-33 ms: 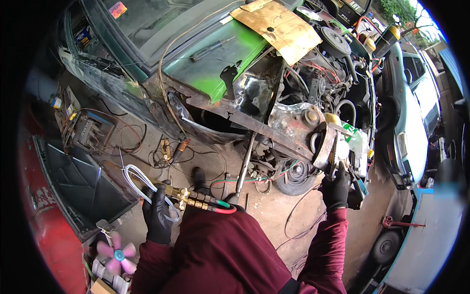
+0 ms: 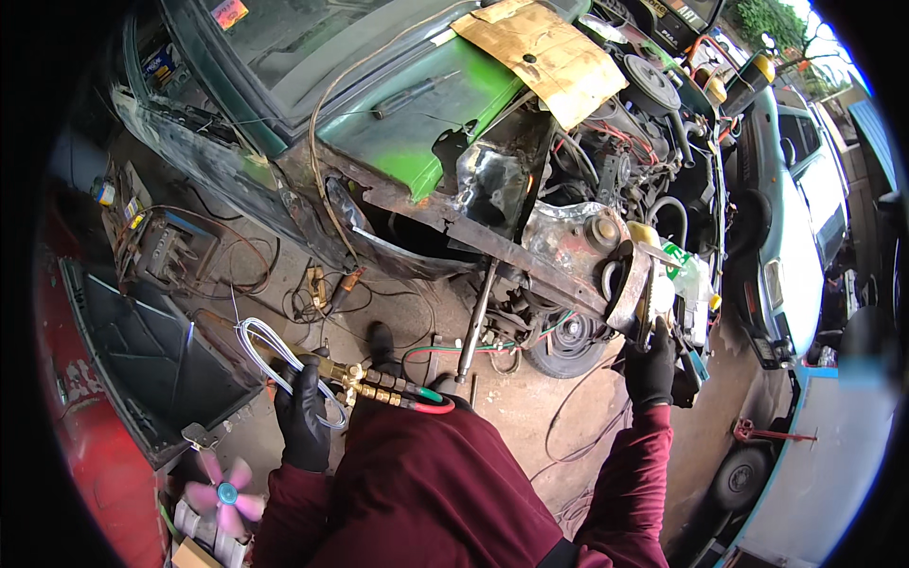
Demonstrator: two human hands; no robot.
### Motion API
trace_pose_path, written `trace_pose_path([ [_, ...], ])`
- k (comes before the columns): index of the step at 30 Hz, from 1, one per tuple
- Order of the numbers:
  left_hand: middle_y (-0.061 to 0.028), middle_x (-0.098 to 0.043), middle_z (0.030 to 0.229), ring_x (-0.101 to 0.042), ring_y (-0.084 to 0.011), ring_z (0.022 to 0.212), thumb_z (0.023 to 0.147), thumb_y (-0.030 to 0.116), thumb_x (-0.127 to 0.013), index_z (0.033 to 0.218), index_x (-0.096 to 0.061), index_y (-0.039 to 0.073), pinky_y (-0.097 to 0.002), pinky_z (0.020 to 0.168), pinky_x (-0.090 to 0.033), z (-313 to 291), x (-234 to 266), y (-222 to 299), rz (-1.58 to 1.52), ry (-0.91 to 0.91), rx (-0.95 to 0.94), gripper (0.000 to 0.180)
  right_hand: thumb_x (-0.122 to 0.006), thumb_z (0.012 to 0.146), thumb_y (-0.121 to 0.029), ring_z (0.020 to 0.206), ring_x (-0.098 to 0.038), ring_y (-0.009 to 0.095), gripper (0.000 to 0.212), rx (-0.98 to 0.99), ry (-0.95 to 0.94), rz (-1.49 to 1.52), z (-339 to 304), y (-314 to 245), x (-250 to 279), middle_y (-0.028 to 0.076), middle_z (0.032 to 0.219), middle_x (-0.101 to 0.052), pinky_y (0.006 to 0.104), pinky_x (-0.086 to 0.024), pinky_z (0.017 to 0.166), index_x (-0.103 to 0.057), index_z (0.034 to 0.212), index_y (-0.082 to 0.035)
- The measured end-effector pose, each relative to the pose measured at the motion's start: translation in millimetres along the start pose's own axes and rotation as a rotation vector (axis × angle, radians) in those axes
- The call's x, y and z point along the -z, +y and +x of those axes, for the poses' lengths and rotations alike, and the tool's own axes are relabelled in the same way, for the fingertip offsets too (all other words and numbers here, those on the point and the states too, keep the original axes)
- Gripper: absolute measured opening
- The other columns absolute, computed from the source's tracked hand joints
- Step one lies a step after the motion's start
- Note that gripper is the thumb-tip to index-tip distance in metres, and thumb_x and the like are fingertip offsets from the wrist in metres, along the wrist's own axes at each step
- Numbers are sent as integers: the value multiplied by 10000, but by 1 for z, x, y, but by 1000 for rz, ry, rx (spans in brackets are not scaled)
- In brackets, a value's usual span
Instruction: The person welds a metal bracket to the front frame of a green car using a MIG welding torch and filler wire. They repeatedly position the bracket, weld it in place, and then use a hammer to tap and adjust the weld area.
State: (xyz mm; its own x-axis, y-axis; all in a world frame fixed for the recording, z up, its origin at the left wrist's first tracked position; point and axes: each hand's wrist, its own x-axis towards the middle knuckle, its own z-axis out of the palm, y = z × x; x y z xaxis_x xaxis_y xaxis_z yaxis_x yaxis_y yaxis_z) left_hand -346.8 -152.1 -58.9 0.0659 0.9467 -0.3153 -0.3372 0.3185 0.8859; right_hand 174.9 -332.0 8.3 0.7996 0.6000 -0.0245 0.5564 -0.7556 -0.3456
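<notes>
In black gloves, my left hand (image 2: pixel 302 424) is closed around a brass gas welding torch (image 2: pixel 358 383) and a looped bundle of silvery welding wire (image 2: pixel 254 343). Green and red hoses (image 2: pixel 437 405) curve away from the torch valves toward my body. My right hand (image 2: pixel 650 369), gloved too, is closed at the car's front corner around a narrow upright piece whose kind I cannot make out. Beside it is a curved rusty metal part (image 2: pixel 626 292) at the end of the bare inner fender rail (image 2: pixel 492 248). No flame shows at the torch.
Cardboard (image 2: pixel 544 59) lies over the green fender (image 2: pixel 402 142) and engine bay. A metal bar (image 2: pixel 476 322) leans below the rail, near a wheel (image 2: pixel 568 343). Cables and a welding machine (image 2: pixel 170 254) are on the floor at left, near a black panel (image 2: pixel 156 364) and a pink fan (image 2: pixel 227 493).
The view has shifted very slightly. Both hands keep their places and grips.
</notes>
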Motion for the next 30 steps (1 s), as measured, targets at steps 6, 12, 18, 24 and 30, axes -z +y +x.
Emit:
trace_pose_path([
  [6, -72, -738, 1306, -637, -111, 1091, 1110, 235, -671, 1290, -688, 46, -315, 946, -512, 37, 21, -12, 22, 56, 123, 262, -680, 1064, -154, 979, -685, 176, 515, -53, 175, 256, 6, -42, 12, 164, 1240, -732, 348, -583, 913, -574, 1494, 110],
  [12, 33, -627, 1051, -595, -70, 958, 1089, 205, -706, 1235, -693, 89, -316, 858, -495, 52, 22, -3, -10, 147, 273, 188, -584, 1162, -234, 650, -526, 13, 386, 97, 1, 411, 2, -148, 55, 13, 884, -671, 211, -364, 524, -645, 1448, 18],
  [18, 95, -458, 816, -447, -20, 700, 1080, 236, -711, 1089, -697, 128, -269, 611, -333, 68, 15, 0, 8, 259, 310, 109, -630, 1068, -108, 778, -740, 251, 428, 801, -241, -389, 59, -223, 59, 162, 1140, -780, 347, -585, 705, -618, 1482, -1],
  [24, 95, -446, 752, -442, -29, 621, 1089, 228, -699, 1022, -650, 141, -265, 567, -335, 78, 16, -1, 94, 275, 284, 120, -575, 1094, -68, 1117, -736, 344, 510, 523, -391, -268, 107, -253, 33, 225, 1331, -729, 388, -573, 931, -546, 1603, -62],
  [30, 87, -459, 796, -455, -29, 667, 1108, 210, -681, 1054, -645, 138, -255, 596, -360, 79, 23, -2, 25, 274, 332, 97, -569, 1110, -141, 1020, -759, 417, 511, 513, -448, -333, 121, -270, 32, 260, 1171, -746, 458, -588, 864, -546, 1620, -131],
])
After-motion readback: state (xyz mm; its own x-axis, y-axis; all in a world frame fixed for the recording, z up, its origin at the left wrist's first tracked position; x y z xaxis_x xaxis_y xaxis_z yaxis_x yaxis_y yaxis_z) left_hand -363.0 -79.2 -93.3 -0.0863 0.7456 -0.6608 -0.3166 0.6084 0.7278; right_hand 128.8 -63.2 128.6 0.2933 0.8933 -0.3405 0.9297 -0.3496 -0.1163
